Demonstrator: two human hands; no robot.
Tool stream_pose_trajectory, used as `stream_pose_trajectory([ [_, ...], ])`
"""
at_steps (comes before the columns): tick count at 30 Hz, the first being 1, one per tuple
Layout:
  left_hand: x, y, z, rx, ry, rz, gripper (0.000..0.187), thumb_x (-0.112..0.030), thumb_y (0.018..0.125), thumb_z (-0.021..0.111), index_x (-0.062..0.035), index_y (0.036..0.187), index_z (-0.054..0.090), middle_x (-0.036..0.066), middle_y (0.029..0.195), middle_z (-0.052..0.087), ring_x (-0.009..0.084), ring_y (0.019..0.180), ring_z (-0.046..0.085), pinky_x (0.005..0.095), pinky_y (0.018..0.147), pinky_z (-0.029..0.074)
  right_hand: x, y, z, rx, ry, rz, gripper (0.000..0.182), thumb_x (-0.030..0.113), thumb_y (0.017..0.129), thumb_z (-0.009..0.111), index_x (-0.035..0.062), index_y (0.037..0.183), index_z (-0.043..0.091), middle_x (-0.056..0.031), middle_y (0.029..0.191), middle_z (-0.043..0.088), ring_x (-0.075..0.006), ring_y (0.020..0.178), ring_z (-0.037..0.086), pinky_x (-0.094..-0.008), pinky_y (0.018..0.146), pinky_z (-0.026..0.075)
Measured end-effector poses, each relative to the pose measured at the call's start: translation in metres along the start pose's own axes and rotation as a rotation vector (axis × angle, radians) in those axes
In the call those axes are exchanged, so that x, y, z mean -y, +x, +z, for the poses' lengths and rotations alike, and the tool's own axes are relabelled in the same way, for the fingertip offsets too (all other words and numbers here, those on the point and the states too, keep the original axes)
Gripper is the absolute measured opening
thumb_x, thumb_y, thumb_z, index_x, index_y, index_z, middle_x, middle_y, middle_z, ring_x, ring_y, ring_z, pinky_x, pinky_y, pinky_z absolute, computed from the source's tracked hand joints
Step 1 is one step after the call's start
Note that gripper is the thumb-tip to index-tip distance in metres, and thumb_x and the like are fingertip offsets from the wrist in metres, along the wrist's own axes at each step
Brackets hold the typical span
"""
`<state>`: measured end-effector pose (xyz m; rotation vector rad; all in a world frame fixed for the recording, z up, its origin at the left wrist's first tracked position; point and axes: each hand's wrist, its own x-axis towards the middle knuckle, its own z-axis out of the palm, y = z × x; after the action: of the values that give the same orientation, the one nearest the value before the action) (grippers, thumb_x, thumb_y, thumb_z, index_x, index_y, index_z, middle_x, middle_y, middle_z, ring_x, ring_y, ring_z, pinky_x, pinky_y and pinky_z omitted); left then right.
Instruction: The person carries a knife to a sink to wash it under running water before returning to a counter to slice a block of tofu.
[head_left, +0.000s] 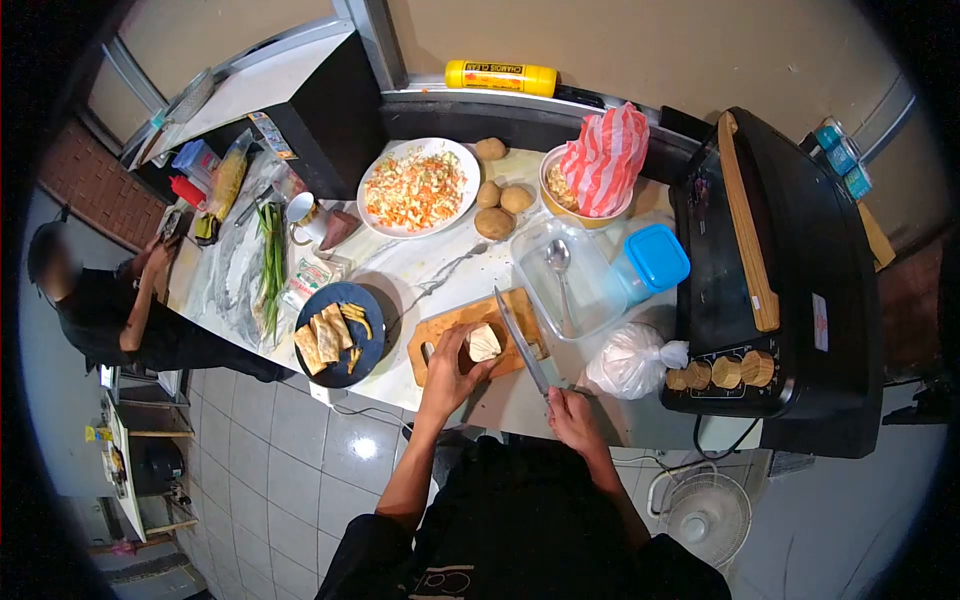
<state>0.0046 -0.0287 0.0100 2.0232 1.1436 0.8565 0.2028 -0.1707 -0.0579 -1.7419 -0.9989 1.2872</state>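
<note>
My left hand (448,372) has its fingers curled around a pale block of food (484,343) with a creamy white face. The block rests on a wooden cutting board (432,330), and its kind is hard to make out. Closed around the handle of a long knife (522,343) is my right hand (574,420). The blade slants over the right part of the board, a little to the right of the block. Left of the board, a dark blue plate (340,290) carries several browned, flat pieces of food (318,340) and some yellowish strips (356,318).
Behind the board stand a white plate (375,215) of chopped vegetables, potatoes (494,223) and a bowl (547,195) under a striped bag (605,160). A clear tub (540,285) holding a spoon, a blue-lidded container (655,258), a tied bag (625,362) and an oven (780,300) line the right. Another person (100,300) stands far left.
</note>
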Motion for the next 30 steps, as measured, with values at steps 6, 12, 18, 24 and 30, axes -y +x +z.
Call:
stream_pose_trajectory([
  [6,0.002,0.001,0.001,0.013,-0.009,0.004,0.060,-0.009,0.067,0.081,-0.0004,0.119,0.054,0.019,0.114,0.059,0.0353,0.108,0.057,0.0408,0.093,0.045,-0.001,0.000,0.001,-0.012,-0.032,-0.052,0.043,0.039,0.101,0.042,0.0056,0.074,0.047,0.0020,0.056,0.042,-0.0067,0.045,0.042,-0.0239,0.041,0.035],
  [12,0.000,0.001,0.002,0.005,-0.011,0.005,0.056,-0.011,0.068,0.081,0.0004,0.117,0.055,0.019,0.115,0.059,0.0358,0.109,0.056,0.0405,0.094,0.045,0.012,-0.004,-0.002,-0.031,-0.102,0.016,0.047,0.038,0.100,0.041,0.0002,0.076,0.055,-0.0128,0.062,0.056,-0.0281,0.059,0.059,-0.0399,0.059,0.045],
  [18,0.000,0.000,0.003,-0.014,0.003,0.025,0.054,-0.013,0.073,0.078,0.0017,0.119,0.056,0.021,0.118,0.058,0.0371,0.111,0.056,0.0403,0.094,0.045,0.007,-0.003,0.000,-0.062,-0.006,-0.054,0.047,0.043,0.100,0.041,0.0043,0.074,0.049,0.0003,0.056,0.044,-0.0079,0.045,0.044,-0.0252,0.041,0.035],
  [24,-0.001,0.000,0.004,-0.011,-0.015,0.012,0.051,-0.010,0.075,0.075,0.0016,0.121,0.056,0.021,0.118,0.058,0.0367,0.110,0.056,0.0393,0.092,0.045,0.015,-0.008,-0.001,-0.057,0.059,0.074,0.056,0.048,0.100,0.038,0.0014,0.073,0.054,-0.0011,0.053,0.044,-0.0090,0.042,0.044,-0.0261,0.039,0.034],
  [30,0.005,-0.001,0.008,-0.032,-0.035,0.019,0.050,-0.007,0.076,0.074,0.0001,0.121,0.057,0.019,0.118,0.058,0.0352,0.109,0.057,0.0381,0.091,0.046,0.012,-0.007,0.001,-0.047,-0.060,0.016,0.057,0.044,0.101,0.036,0.0004,0.071,0.057,-0.0076,0.054,0.052,-0.0205,0.047,0.053,-0.0363,0.053,0.044],
])
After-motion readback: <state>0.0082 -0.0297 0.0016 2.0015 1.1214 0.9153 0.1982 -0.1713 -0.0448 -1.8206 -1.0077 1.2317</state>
